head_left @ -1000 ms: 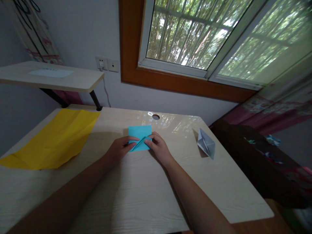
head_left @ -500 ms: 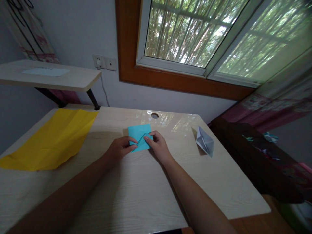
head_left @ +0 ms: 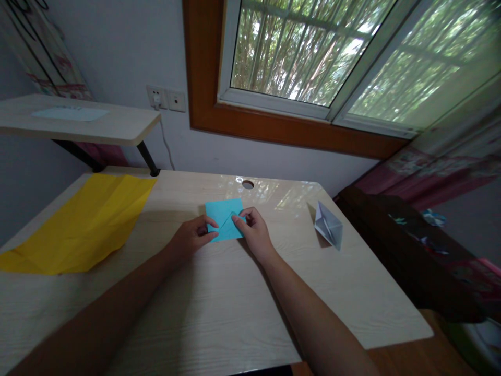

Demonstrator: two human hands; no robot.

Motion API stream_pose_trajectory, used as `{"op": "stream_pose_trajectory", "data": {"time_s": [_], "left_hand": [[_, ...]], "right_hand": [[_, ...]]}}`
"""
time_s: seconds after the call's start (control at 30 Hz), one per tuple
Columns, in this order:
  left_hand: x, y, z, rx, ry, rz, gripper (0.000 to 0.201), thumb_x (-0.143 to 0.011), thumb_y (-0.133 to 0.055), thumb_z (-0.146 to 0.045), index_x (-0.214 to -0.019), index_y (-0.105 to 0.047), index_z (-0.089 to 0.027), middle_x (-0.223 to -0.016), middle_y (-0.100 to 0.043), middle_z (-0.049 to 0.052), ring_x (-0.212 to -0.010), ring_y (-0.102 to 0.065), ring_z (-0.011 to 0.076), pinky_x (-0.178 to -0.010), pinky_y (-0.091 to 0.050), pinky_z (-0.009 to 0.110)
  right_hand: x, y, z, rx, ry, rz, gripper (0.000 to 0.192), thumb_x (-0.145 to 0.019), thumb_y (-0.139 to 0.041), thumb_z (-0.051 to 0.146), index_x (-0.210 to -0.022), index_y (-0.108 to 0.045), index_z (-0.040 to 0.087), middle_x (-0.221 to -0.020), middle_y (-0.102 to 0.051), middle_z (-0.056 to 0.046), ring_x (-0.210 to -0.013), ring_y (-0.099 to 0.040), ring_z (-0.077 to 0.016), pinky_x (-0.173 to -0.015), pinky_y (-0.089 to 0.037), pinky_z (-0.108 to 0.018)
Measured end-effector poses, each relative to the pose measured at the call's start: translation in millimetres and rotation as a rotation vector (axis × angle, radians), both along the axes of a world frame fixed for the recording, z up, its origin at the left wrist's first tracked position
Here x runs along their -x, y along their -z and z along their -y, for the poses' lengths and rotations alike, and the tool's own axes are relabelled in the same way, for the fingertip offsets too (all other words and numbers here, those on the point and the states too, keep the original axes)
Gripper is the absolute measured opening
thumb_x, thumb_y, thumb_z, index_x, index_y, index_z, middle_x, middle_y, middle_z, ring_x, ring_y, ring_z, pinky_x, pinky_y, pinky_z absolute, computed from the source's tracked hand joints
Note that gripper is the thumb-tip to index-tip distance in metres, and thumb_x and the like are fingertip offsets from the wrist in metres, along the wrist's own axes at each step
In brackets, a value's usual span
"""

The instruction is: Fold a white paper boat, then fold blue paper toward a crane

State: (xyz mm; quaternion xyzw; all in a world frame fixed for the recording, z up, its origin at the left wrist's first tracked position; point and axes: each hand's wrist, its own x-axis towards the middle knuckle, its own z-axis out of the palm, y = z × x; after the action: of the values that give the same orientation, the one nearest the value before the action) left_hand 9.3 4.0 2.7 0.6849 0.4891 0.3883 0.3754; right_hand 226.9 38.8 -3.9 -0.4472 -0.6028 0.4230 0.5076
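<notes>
A folded sheet of blue paper (head_left: pixel 223 211), nearly square, is between my two hands over the middle of the desk. A diagonal edge of a flap shows on its lower half. My left hand (head_left: pixel 193 233) pinches the paper's left edge between thumb and fingers. On the right edge, my right hand (head_left: pixel 255 230) grips it with the thumb on top of the flap and the fingers curled at the side. The paper's underside is hidden.
A yellow sheet (head_left: pixel 90 224) lies at the desk's left. To the right stands a folded grey-white paper shape (head_left: pixel 327 225). The wooden desk (head_left: pixel 235 308) has a round cable hole (head_left: pixel 248 184) near its back edge. A raised shelf (head_left: pixel 144 128) overhangs the back left corner.
The flap on the blue paper lies flatter, and its diagonal edge shows a thinner gap. Both hands stay at the paper's sides with little movement. The view has shifted slightly.
</notes>
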Motion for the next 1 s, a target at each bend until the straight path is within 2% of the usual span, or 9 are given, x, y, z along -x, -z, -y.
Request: {"op": "stream_pose_trajectory", "data": {"time_s": [0.17, 0.27, 0.37, 0.43, 0.5, 0.7, 0.9, 1.0], "left_hand": [[0.6, 2.9, -0.6, -0.001, 0.000, 0.034, 0.022, -0.082, -0.071, -0.033, -0.099, -0.067, -0.020, -0.059, -0.042, -0.009, -0.053, -0.041, 0.0079, -0.051, -0.033, 0.019], [0.5, 4.6, -0.3, 0.017, 0.022, 0.058, 0.028, -0.083, -0.071, -0.033, -0.108, -0.069, -0.021, -0.063, -0.050, -0.007, -0.055, -0.047, 0.0078, -0.053, -0.042, 0.019], [0.0, 7.1, -0.7, 0.028, 0.090, 0.117, 0.033, -0.087, -0.068, -0.034, -0.117, -0.071, -0.021, -0.084, -0.065, -0.001, -0.066, -0.060, 0.0099, -0.063, -0.057, 0.023], [-0.1, 9.0, -1.3, 0.019, 0.133, 0.162, 0.031, -0.089, -0.065, -0.036, -0.116, -0.074, -0.022, -0.101, -0.068, 0.003, -0.079, -0.066, 0.0130, -0.071, -0.063, 0.027], [-0.1, 10.2, -1.7, 0.008, 0.160, 0.178, 0.029, -0.091, -0.063, -0.038, -0.111, -0.077, -0.022, -0.107, -0.067, 0.005, -0.086, -0.068, 0.0152, -0.074, -0.065, 0.030], [1.3, 5.8, -0.3, 0.005, 0.152, 0.107, 0.029, -0.091, -0.064, -0.038, -0.112, -0.076, -0.021, -0.101, -0.069, 0.005, -0.080, -0.070, 0.0147, -0.074, -0.062, 0.028], [4.0, 4.7, -1.3, -0.060, 0.087, -0.058, 0.025, -0.087, -0.070, -0.034, -0.107, -0.078, -0.023, -0.085, -0.072, 0.001, -0.067, -0.062, 0.0115, -0.065, -0.051, 0.023], [3.7, 6.1, -1.6, -0.022, 0.087, -0.032, 0.024, -0.086, -0.071, -0.034, -0.107, -0.077, -0.023, -0.084, -0.072, 0.001, -0.064, -0.061, 0.0108, -0.062, -0.051, 0.022]], "right_hand": [[1.4, -4.0, 0.1, 0.013, 0.002, -0.098, 0.027, -0.081, -0.072, 0.042, -0.085, -0.053, 0.024, -0.067, -0.043, 0.006, -0.060, -0.039, -0.0127, -0.054, -0.030, -0.025], [1.6, -3.5, -0.5, 0.028, -0.013, -0.155, 0.027, -0.081, -0.072, 0.041, -0.091, -0.054, 0.024, -0.068, -0.045, 0.006, -0.059, -0.039, -0.0122, -0.053, -0.029, -0.025], [1.6, -1.8, -0.8, 0.027, -0.026, -0.175, 0.026, -0.082, -0.072, 0.039, -0.093, -0.054, 0.024, -0.068, -0.046, 0.006, -0.059, -0.039, -0.0120, -0.053, -0.029, -0.025], [1.4, -1.0, -0.7, 0.018, -0.032, -0.174, 0.023, -0.084, -0.070, 0.038, -0.093, -0.055, 0.024, -0.067, -0.045, 0.006, -0.059, -0.038, -0.0120, -0.054, -0.029, -0.025], [1.0, -0.8, -0.6, 0.006, -0.035, -0.166, 0.020, -0.086, -0.069, 0.037, -0.093, -0.056, 0.024, -0.067, -0.044, 0.006, -0.060, -0.038, -0.0119, -0.055, -0.028, -0.025], [1.4, -2.3, 0.3, 0.006, -0.054, -0.127, 0.020, -0.086, -0.067, 0.039, -0.096, -0.059, 0.024, -0.071, -0.048, 0.005, -0.064, -0.042, -0.0130, -0.058, -0.033, -0.026], [5.5, -3.8, 4.7, 0.062, -0.162, -0.050, 0.039, -0.076, -0.077, 0.042, -0.106, -0.056, 0.027, -0.085, -0.059, 0.002, -0.075, -0.054, -0.0169, -0.065, -0.044, -0.028], [5.8, -3.5, 5.1, 0.077, -0.172, -0.047, 0.042, -0.075, -0.077, 0.043, -0.107, -0.055, 0.027, -0.084, -0.059, 0.002, -0.072, -0.053, -0.0163, -0.063, -0.044, -0.028]]}}
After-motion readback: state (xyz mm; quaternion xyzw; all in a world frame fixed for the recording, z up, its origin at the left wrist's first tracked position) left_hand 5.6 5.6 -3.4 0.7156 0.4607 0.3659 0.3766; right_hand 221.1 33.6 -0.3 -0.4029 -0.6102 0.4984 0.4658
